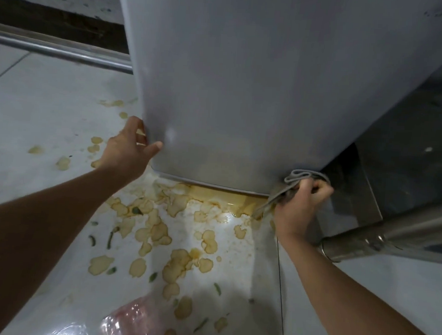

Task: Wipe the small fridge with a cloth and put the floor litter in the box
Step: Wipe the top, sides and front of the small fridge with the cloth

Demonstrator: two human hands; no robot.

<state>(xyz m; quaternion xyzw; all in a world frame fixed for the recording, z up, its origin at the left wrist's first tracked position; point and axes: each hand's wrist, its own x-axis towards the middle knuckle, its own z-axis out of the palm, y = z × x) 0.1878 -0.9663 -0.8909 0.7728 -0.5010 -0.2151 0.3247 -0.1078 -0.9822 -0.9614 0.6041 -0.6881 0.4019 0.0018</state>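
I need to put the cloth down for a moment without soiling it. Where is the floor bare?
The cleanest floor lies left of the fridge, between the metal rail and the left hand. A second bare strip runs below the steel pipe. In front of the fridge it is crowded: yellow stains, green scraps, a plastic bag.
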